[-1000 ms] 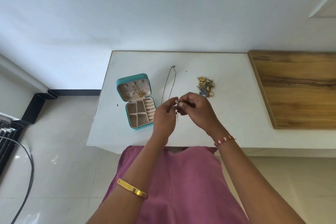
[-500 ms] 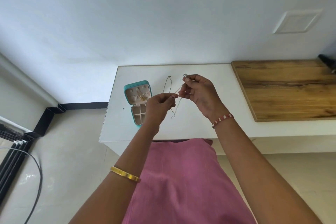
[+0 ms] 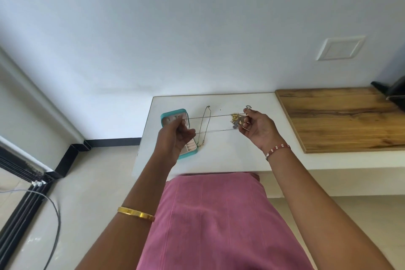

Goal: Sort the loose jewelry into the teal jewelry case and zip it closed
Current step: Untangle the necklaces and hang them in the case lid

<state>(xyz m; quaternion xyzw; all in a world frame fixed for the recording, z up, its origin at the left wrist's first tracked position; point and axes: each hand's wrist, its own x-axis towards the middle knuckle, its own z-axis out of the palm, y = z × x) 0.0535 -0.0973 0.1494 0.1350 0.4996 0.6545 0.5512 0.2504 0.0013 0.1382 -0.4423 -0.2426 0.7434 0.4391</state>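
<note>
1. So we have both hands raised over a white table [image 3: 219, 160], with a thin chain [image 3: 215, 116] stretched taut between them in two near-level strands.
2. Our left hand [image 3: 173, 140] has its fingers curled and pinches the chain's left end; this hand sits in front of the teal case [image 3: 173, 114] and hides its middle.
3. Our right hand [image 3: 258, 127] pinches the right end, fingers curled, and a small ring-shaped piece [image 3: 248, 107] sticks up above its fingertips.
4. The teal case lies open on the left part of the table, its lid toward the wall and pale padded compartments showing at the near end. What is inside the lid we cannot tell.
5. A second necklace [image 3: 206, 125] lies on the table as a long narrow loop just right of the case, passing under the stretched chain.
6. A small pile of gold and blue jewelry [image 3: 235, 119] lies on the table by the right hand, partly covered by its fingers.
7. A gold bangle [image 3: 135, 213] is on our left wrist, and a red-and-white beaded bracelet [image 3: 277, 150] on the right.
8. A wooden board [image 3: 341, 120] lies on the right side of the table.
9. A pink garment [image 3: 219, 221] fills the bottom middle.
</note>
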